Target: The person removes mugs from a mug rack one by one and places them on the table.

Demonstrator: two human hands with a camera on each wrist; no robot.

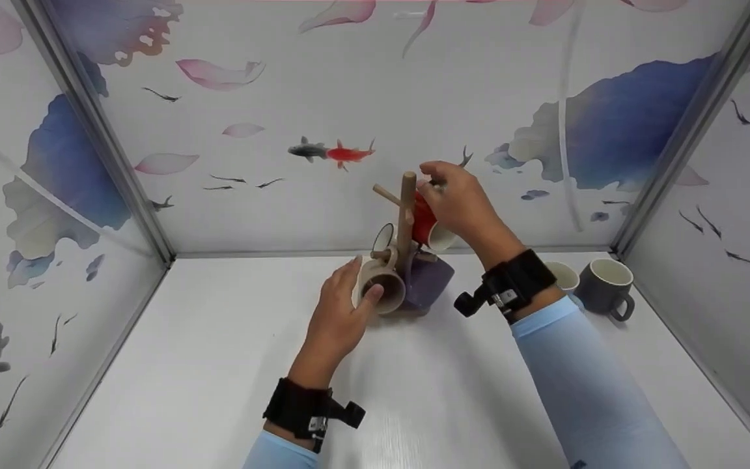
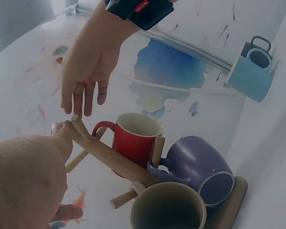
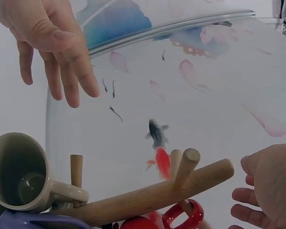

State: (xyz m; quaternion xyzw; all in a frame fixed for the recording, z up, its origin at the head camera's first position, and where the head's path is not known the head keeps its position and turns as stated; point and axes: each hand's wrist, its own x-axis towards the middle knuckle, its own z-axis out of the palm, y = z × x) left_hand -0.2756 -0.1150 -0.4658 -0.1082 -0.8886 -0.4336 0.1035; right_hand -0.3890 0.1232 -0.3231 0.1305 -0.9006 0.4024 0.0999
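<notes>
A wooden mug tree (image 1: 407,202) stands at the back of the white table. A red mug (image 2: 138,143) hangs by its handle on an upper peg, and a purple mug (image 2: 195,162) hangs lower down, tilted. On the near left side, a beige mug (image 3: 19,176) hangs with its mouth towards me. My left hand (image 1: 336,316) is beside the beige mug, its fingers loosely extended; the right wrist view shows a gap between them. My right hand (image 1: 459,202) is by the red mug and the post's top, fingers loosely stretched and holding nothing.
To the right, a dark grey mug (image 1: 599,290) and a light blue mug (image 2: 250,78) stand on the table (image 1: 232,339). Printed panels (image 1: 271,215) wall in the back and both sides, with metal strips (image 1: 105,137) at the corners.
</notes>
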